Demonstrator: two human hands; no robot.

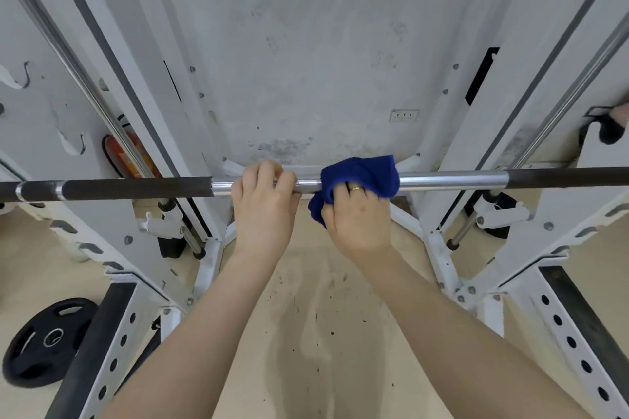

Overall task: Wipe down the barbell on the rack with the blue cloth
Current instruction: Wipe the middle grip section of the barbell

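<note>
The barbell runs level across the view on the white rack, with a shiny steel middle and dark grips on both sides. My left hand is wrapped around the steel part just left of centre. My right hand, wearing a ring, holds the blue cloth bunched over the bar right beside the left hand. The cloth covers the bar's top and hangs a little below it.
White rack uprights with rows of holes stand at left and right. A black weight plate lies on the beige floor at lower left. Chrome guide rods slant up on both sides. A red extinguisher stands behind the left upright.
</note>
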